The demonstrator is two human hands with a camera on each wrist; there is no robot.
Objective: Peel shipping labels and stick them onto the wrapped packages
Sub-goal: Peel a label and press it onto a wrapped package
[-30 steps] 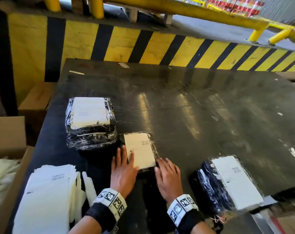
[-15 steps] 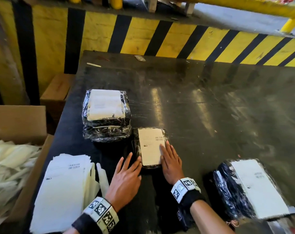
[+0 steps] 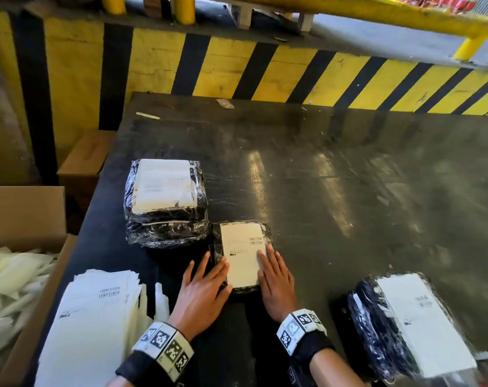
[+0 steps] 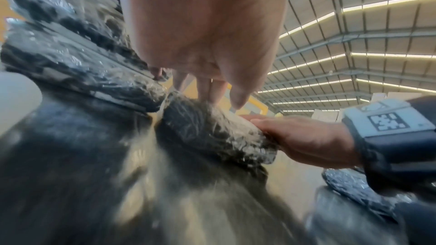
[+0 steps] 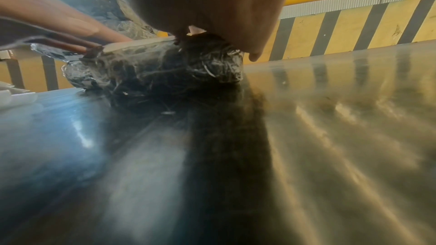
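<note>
A small black package wrapped in clear film (image 3: 217,241) (image 4: 212,131) (image 5: 160,70) lies on the dark table (image 3: 335,191) in front of me. A white shipping label (image 3: 242,255) covers its top. My left hand (image 3: 203,286) lies flat with straight fingers on the label's left edge. My right hand (image 3: 273,277) presses flat on its right edge. A stack of unpeeled white labels (image 3: 92,325) lies at the near left. A pile of labelled packages (image 3: 164,202) stands just left of the small one. Another labelled package (image 3: 410,328) sits at the near right.
An open cardboard box (image 3: 22,216) with white backing strips (image 3: 11,280) stands left of the table. A yellow and black striped wall (image 3: 237,71) runs behind the table. Small scraps (image 3: 147,115) lie at the far left corner.
My left hand drew back off the label half a second ago and now lies flat on its left edge again. My right hand slid up along the right edge. The head view shifted.
</note>
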